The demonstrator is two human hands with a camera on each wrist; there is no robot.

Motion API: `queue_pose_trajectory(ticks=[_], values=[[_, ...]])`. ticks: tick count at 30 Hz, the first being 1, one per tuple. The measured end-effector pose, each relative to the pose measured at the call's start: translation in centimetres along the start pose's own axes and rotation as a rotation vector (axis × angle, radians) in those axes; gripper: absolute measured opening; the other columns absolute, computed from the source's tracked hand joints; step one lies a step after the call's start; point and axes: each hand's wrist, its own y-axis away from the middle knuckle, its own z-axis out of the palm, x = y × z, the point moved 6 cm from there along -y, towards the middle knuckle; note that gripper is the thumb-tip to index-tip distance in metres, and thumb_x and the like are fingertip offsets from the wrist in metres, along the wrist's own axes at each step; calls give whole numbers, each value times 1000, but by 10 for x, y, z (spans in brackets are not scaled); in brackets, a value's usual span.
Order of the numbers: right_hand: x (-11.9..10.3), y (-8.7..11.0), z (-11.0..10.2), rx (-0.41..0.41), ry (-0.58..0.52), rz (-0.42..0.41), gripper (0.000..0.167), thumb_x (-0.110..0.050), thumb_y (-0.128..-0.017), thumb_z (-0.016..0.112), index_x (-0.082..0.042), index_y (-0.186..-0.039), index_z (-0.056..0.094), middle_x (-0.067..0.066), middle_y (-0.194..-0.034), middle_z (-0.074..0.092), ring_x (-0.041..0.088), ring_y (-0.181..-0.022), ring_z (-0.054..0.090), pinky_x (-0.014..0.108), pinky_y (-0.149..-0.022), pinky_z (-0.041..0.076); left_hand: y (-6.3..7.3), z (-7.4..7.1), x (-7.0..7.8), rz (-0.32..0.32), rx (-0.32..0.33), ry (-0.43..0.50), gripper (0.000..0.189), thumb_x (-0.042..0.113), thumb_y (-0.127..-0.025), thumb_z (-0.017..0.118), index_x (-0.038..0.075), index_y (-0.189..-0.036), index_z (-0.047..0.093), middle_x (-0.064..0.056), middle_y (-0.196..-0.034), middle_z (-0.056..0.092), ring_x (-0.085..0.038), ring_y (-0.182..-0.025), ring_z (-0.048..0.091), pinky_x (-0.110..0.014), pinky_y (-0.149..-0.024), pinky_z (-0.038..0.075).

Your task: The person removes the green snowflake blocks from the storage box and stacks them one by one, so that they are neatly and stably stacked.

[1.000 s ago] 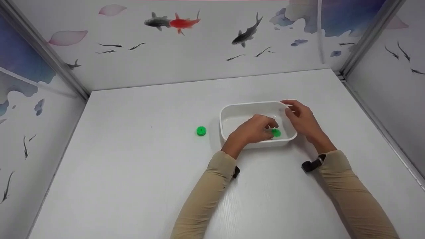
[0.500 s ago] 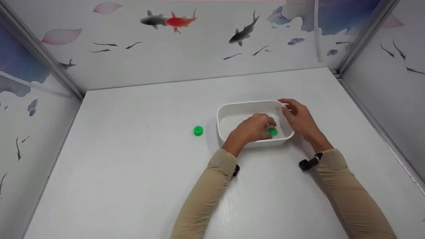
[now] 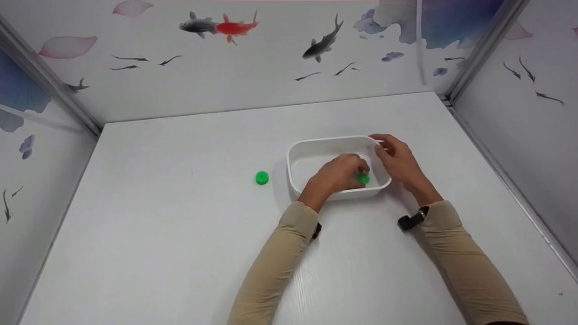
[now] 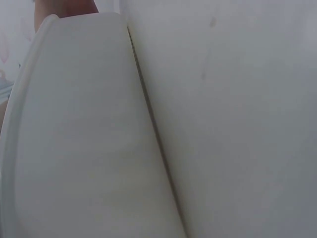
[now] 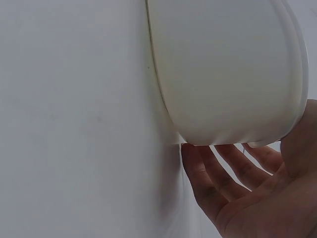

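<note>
A white rectangular tray (image 3: 311, 147) with rounded corners sits on the table. My left hand (image 3: 335, 174) reaches into it over the near rim, thumb and curled fingers around a small green piece (image 3: 364, 179) near the tray's right end. The hand partly hides the piece, so its exact kind does not show. My right hand (image 3: 399, 163) holds the tray's right end, thumb at the rim and fingers along the outer wall. In the right wrist view, the fingers (image 5: 204, 186) lie against the tray's end wall (image 5: 228, 74). The left wrist view shows the tray's outer side (image 4: 89, 129), not the left fingers.
A round green disc (image 3: 262, 178) with a small dark centre lies on the white table (image 3: 180, 234), just left of the tray. A wall printed with fish (image 3: 235, 28) stands behind the table, with side panels left and right.
The head view has shifted, so everything slides slightly left in it. My left fingers have closed in a little over the green piece; my right hand keeps its hold on the tray.
</note>
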Motion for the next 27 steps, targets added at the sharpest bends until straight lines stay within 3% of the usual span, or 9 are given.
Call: queue_pose_trajectory(ticks=[9, 17, 27], values=[[0, 1, -1, -8, -3, 20, 44, -30, -115, 52, -19, -157, 55, 17, -152, 61, 37, -136, 61, 51, -113, 48, -3, -2, 2, 64, 16, -6, 26, 12, -96, 82, 7, -122, 81, -6, -118, 80, -17, -110, 70, -29, -101, 57], [2, -1, -1, 2, -3, 29, 44, -31, -115, 51, -20, -157, 54, 16, -154, 60, 36, -137, 60, 55, -116, 49, -3, -2, 1, 55, 15, -61, 26, 16, -97, 81, 8, -122, 81, -5, -118, 79, -19, -113, 68, -29, -105, 55], [2, -1, 0, -7, -12, 23, 44, -29, -115, 53, -19, -158, 54, 17, -153, 59, 38, -139, 59, 59, -119, 47, 0, -1, 3, 34, 2, -119, 24, 20, -99, 80, 7, -119, 77, -7, -115, 73, -18, -105, 63, -29, -95, 56]])
